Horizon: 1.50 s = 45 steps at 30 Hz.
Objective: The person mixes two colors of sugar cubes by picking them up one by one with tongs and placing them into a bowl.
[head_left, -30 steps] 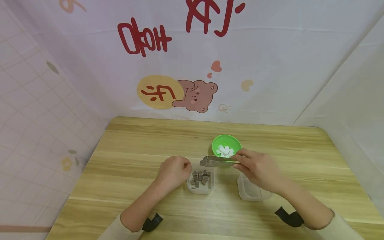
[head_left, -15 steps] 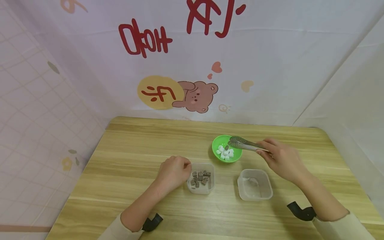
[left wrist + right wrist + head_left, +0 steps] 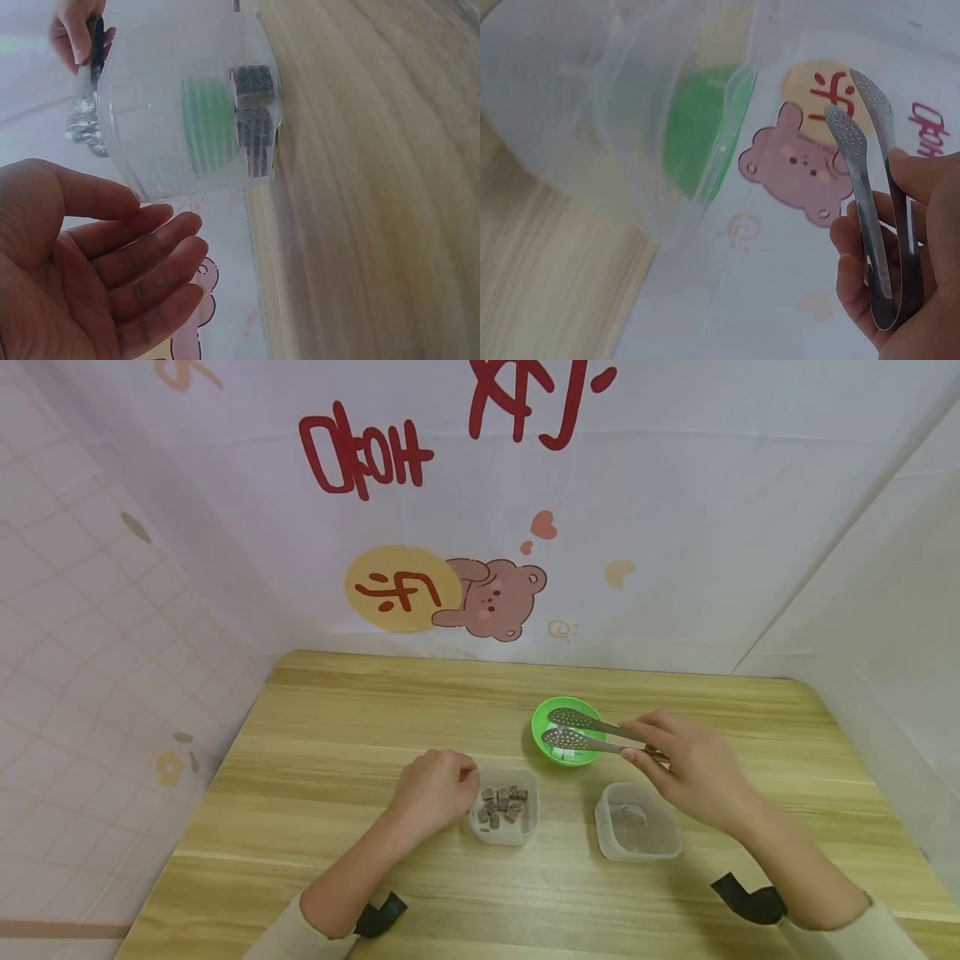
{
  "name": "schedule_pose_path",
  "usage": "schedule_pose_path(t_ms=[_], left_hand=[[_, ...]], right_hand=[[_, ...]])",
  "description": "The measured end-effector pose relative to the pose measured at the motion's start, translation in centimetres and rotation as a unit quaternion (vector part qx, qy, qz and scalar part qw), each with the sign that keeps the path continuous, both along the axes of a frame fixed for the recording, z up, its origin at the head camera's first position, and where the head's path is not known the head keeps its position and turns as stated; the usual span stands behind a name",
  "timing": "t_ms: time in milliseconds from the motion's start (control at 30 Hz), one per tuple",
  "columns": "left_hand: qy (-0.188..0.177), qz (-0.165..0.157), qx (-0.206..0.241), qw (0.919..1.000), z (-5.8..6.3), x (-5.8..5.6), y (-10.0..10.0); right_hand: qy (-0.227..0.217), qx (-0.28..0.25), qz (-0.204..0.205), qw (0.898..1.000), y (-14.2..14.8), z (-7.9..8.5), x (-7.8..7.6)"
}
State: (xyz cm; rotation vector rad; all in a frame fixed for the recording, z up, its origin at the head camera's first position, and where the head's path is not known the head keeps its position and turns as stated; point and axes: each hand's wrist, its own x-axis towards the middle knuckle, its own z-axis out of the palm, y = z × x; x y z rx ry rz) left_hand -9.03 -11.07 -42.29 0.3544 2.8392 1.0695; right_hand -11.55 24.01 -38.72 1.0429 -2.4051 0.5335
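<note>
Two perforated metal tong arms [image 3: 861,187], held by right fingers [image 3: 849,277], gape over a bowl [image 3: 566,702]; left fingers [image 3: 146,281] perhaps pinch a box [image 3: 150,67].

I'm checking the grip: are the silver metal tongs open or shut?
Open: the right hand holds the silver metal tongs, and their two perforated tips stand apart in the head and right wrist views.

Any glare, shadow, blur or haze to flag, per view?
Head: soft shadow beside the right forearm, faint sheen on the wooden tabletop; left wrist: bright highlights on the perforated heads of the metal tongs, green bowl looks striped through the plastic container; right wrist: near container hazy and soft, tongs crisper.
</note>
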Motion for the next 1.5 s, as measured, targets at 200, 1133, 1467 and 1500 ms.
schedule_pose_path(t_ms=[200,1133,1467,1500], left_hand=[[-0.002,0.000,-0.011,0.9999,-0.1,-0.1,0.0],[-0.008,-0.001,-0.013,0.9999,0.2,-0.2,-0.3],[-0.016,-0.003,-0.009,0.9998,0.4,-0.4,-0.4],[-0.017,-0.002,-0.009,0.9998,0.4,-0.4,-0.4]], right_hand=[[-0.029,0.010,0.027,0.999,-1.8,-0.2,1.1],[0.031,0.193,0.132,0.972,-8.8,-2.1,1.0],[0.046,0.189,0.147,0.970,-9.8,-1.8,0.6],[0.048,0.188,0.148,0.970,-9.8,-1.8,0.6]])
